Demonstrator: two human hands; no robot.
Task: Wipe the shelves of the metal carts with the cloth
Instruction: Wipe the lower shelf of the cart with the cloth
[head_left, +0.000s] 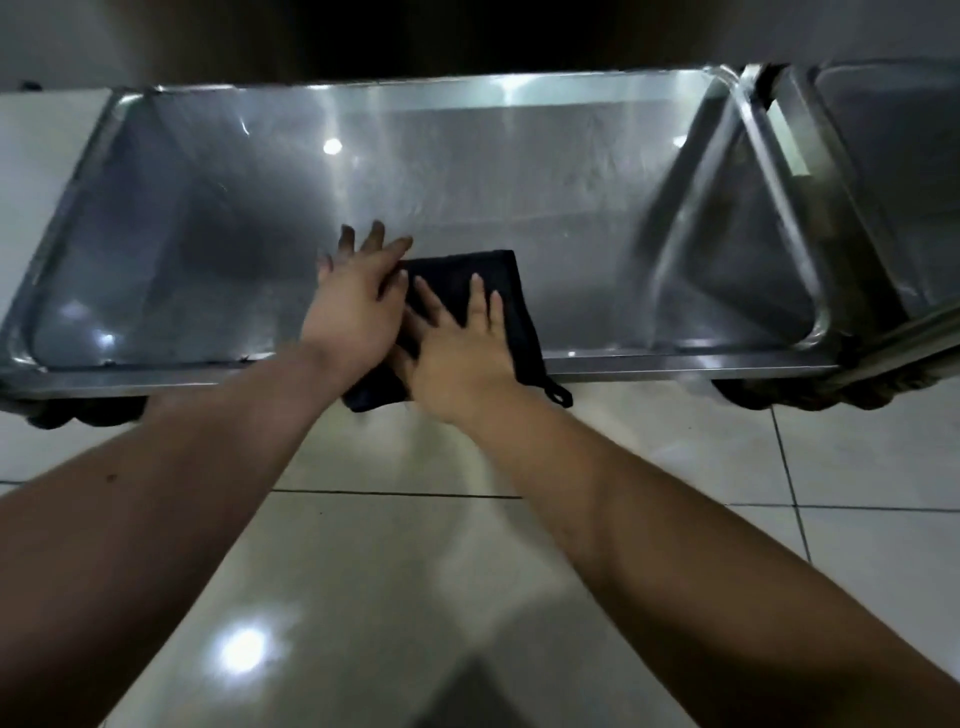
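Glossy pale floor tiles (649, 447) ran under a low metal cart shelf (208, 218), a shallow steel tray with a raised rim, and a second cart (883, 156) stood touching or just beside its right end. A dark cloth (488, 280) lay folded at the middle of the shelf's near edge, with its back part hanging over the rim toward the floor.

The right hand (457, 353) pressed flat on the cloth, fingers spread and not curled round it. The left hand (353, 306) was also flat and open, its palm overlapping the cloth's left side and its fingertips reaching onto bare steel.

With nothing pinching the fabric, the main risk appeared to be a pull toward the near edge dragging the cloth off the rim and onto the floor. The shelf looked damp, though blur made that hard to confirm; if so, flat palms could skid. The left hand's fingers on the metal might also leave fresh smears.
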